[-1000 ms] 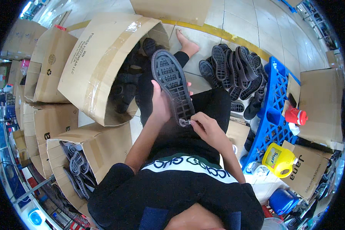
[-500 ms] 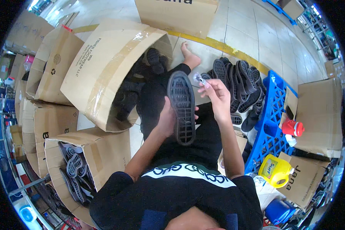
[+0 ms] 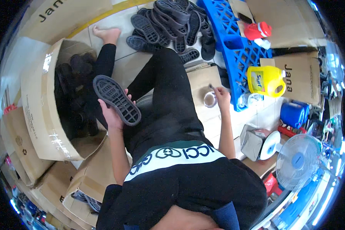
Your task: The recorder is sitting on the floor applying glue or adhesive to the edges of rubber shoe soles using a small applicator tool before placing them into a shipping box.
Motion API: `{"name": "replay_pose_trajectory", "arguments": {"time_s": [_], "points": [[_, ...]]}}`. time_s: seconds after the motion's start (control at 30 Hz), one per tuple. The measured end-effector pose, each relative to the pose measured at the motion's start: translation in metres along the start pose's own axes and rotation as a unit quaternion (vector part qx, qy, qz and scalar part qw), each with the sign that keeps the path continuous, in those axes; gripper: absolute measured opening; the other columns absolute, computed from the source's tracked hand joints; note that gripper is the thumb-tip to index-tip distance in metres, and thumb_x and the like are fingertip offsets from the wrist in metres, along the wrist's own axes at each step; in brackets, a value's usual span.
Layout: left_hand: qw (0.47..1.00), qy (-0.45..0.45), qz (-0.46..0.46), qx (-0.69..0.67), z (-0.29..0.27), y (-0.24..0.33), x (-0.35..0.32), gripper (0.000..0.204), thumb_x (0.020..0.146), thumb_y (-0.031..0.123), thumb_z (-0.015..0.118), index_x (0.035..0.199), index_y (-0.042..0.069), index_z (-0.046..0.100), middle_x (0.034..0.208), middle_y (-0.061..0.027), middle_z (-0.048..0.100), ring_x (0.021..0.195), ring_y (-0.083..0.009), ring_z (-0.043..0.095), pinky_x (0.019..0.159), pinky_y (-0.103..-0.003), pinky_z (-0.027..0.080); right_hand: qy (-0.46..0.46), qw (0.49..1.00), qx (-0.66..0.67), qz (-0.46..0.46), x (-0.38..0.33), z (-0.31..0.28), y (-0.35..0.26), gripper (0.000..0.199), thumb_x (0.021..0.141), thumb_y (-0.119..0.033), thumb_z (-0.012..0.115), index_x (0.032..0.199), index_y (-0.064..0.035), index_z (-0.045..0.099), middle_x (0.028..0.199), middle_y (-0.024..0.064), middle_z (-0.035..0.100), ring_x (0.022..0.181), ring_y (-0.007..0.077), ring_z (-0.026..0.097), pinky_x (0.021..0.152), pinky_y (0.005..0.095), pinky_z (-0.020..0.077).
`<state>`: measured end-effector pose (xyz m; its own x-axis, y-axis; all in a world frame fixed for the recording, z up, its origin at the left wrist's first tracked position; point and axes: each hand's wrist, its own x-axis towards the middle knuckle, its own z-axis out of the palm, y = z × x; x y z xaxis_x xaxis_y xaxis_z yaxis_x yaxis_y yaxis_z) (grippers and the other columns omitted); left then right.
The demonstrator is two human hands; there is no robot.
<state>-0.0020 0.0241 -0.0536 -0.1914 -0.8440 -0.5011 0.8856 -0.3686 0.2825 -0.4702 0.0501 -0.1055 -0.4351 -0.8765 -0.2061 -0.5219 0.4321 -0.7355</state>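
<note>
Head: right hand (image 3: pixel 221 94) left sole (image 3: pixel 116 99).

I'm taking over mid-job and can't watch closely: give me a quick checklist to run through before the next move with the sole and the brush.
1. Shoe sole held firmly in the left hand: ok, tread side up.
2. Right hand has the small brush: ok, held beside the small round tin.
3. Tin upright on the flat cardboard: ok.
4. Brush loaded: cannot tell, too small to see.
5. Open cardboard box by the left hand within reach: ok, dark soles lie inside.
6. Pile of soles on the floor ahead: ok, apart from both hands.
</note>
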Motion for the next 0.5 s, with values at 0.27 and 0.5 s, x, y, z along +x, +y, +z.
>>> {"name": "replay_pose_trajectory", "arguments": {"time_s": [0.27, 0.5], "points": [[0.998, 0.006, -0.036, 0.049, 0.006, -0.011, 0.004, 0.088, 0.089, 0.075, 0.018, 0.143, 0.009, 0.036, 0.135, -0.0208, 0.05, 0.114, -0.037, 0.056, 0.097, -0.058, 0.042, 0.025, 0.993, -0.014, 0.117, -0.044, 0.002, 0.125, 0.021, 0.086, -0.017, 0.067, 0.092, 0.0031, 0.068, 0.076, 0.0108, 0.069, 0.066, 0.0151, 0.068, 0.051, 0.027, 0.0533], [0.998, 0.021, -0.012, 0.05, 0.011, -0.011, 0.006, 0.088, 0.089, 0.075, 0.017, 0.144, 0.009, 0.034, 0.135, -0.0209, 0.05, 0.115, -0.0372, 0.055, 0.097, -0.058, 0.042, 0.045, 0.996, -0.032, 0.07, -0.03, 0.023, 0.182, 0.021, 0.085, -0.019, 0.069, 0.09, 0.0011, 0.069, 0.077, 0.0096, 0.069, 0.058, 0.0156, 0.064, 0.046, 0.0284, 0.049]]}}
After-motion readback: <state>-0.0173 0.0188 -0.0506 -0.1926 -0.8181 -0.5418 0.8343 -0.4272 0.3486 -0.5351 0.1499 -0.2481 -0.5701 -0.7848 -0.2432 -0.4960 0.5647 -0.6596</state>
